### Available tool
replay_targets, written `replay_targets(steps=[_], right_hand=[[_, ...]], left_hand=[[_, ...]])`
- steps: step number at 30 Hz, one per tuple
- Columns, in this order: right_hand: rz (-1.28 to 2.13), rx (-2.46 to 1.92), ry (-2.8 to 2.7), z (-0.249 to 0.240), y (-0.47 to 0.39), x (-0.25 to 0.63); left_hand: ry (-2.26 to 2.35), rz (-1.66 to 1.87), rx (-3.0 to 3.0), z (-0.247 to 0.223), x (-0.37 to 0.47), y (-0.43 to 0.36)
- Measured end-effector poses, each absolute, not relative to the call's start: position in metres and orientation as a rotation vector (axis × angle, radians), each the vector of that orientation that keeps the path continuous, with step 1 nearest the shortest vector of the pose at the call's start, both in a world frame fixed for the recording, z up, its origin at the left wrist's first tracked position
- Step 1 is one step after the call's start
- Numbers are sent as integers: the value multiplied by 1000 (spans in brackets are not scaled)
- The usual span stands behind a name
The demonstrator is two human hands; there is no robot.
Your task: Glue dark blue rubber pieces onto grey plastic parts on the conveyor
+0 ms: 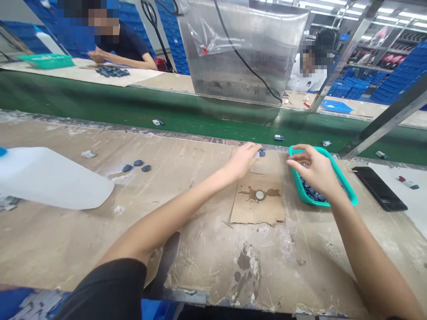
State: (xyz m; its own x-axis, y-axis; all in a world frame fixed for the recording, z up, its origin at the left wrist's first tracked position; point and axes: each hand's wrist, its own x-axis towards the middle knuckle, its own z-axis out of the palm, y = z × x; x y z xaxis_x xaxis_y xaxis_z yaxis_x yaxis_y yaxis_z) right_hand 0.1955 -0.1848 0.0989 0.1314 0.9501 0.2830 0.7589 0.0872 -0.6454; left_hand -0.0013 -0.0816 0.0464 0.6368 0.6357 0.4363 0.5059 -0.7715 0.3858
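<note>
Taking the disc [260, 195] as clock centre: it sits on wet cardboard [256, 214] on the tabletop [66, 242]. Left hand [245, 158] at 11 o'clock, fingertips at a dark piece [262, 152] at 12; can't tell if it's gripped or just touched. Right hand [315, 172] at 2 o'clock, over the basket [351, 197], fingers curved and apart from thumb, nothing visible between them. Basket holds a pile of similar pieces [310, 191]. Phone [380, 189] at 3, bottle [53, 178] at 9. Green belt [216, 127] runs past 12, beyond the tabletop edge.
</note>
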Motion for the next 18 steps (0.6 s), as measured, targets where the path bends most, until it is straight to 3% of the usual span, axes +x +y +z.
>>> replay_targets(steps=[2, 4, 8, 14, 18], right_hand=[[-60, -2003, -1872, 96, -183, 225], [-199, -2250, -2004, 86, -184, 247], [-123, -2399, -2049, 69, -185, 267], [50, -2374, -1883, 66, -183, 275], [-142, -2242, -1782, 56, -182, 280]], left_hand=[[1180, 718, 2574, 44, 0, -41], [1409, 629, 2435, 38, 0, -2], [1548, 579, 2318, 23, -1, 42], [1588, 559, 2347, 8, -20, 45], [1788, 603, 2279, 6, -63, 52]])
